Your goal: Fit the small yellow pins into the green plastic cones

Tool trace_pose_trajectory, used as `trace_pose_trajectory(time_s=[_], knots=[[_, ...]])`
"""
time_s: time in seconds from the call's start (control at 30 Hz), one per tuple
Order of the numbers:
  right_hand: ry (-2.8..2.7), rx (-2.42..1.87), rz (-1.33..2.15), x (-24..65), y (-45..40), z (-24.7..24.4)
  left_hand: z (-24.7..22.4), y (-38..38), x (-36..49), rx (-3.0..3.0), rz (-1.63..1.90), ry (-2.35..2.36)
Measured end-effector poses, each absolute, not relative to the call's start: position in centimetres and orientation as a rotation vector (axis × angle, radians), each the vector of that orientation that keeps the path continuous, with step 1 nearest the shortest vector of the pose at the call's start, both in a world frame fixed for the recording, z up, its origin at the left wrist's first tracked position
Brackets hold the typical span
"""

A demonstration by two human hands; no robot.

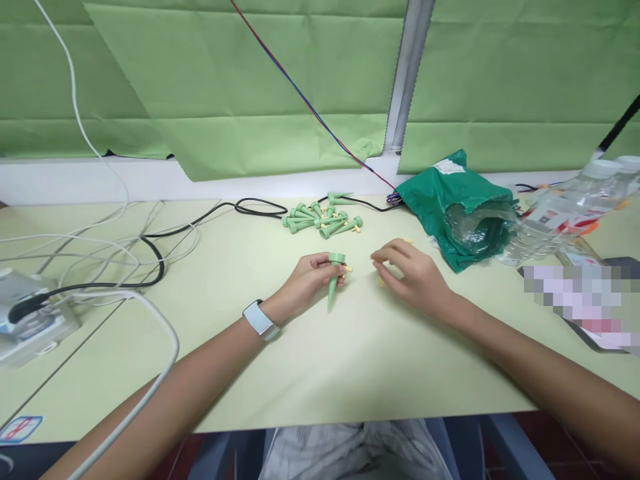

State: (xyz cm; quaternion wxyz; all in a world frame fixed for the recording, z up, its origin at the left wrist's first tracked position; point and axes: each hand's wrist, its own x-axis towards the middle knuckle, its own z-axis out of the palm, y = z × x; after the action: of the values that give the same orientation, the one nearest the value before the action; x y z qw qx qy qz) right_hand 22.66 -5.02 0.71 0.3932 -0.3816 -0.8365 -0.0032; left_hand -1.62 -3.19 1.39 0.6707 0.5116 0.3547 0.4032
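Near the middle of the table, my left hand [320, 275] is closed on a green spike [333, 290], held upright with its wide cap on top and its tip pointing down. A small yellow piece [349, 269] sticks out from its right side. To the right, my right hand [407, 273] hovers over the table with bent fingers spread apart and nothing visible between them. Small yellow pieces [381, 283] show partly from behind it. Farther back lies a pile of several green spikes [315, 217], some with yellow parts.
An opened green plastic bag [435, 200] and clear bottles [565, 213] stand at the back right, with a blurred flat object [585, 307] nearer. White and black cables and a power strip [37, 327] occupy the left. A white cable crosses above my left forearm.
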Motion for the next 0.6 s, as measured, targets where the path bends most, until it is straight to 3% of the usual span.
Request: trace_pose_trajectory(time_s=[0.23,0.6], knots=[[-1.926,-1.398,0.497,26.9,-3.8,-0.8,1.3,-3.1,-1.7,1.16,0.905,0.823],[-2.049,-1.34,0.499,25.8,-4.3,-0.7,0.7,-2.8,-2.0,1.27,0.873,0.837]])
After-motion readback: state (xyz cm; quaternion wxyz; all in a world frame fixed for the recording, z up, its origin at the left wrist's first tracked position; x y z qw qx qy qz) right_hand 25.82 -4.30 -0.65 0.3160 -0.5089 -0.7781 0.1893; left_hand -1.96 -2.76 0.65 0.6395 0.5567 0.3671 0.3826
